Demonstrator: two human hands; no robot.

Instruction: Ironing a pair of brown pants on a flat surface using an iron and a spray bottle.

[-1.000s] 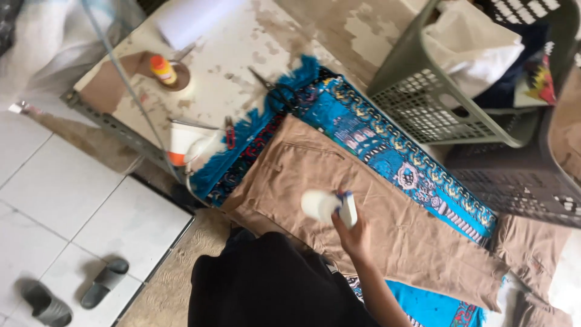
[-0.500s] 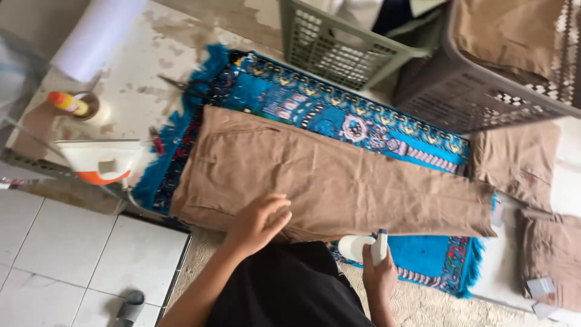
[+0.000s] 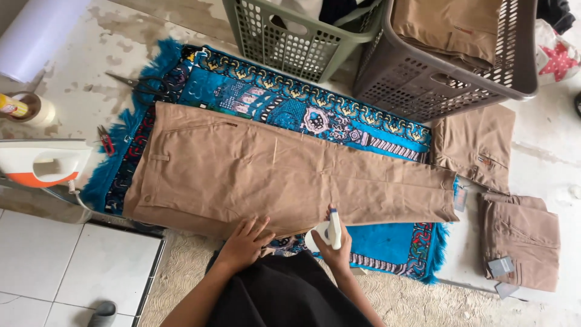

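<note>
Tan trousers lie flat and folded lengthwise on a blue patterned mat on a worn white work surface. My left hand rests with fingers spread on the near edge of the trousers. Just beside it, my right hand grips a small white spray bottle at the near edge of the trousers, nozzle toward the cloth.
A white and orange iron sits at the left edge. Scissors, a white roll and a cup lie at far left. Two laundry baskets, green and grey, stand behind. Folded tan trousers lie right.
The view has shifted and steadied over the trousers. My left hand came down onto their near edge, and my right hand brought the spray bottle from over the cloth back to the near edge.
</note>
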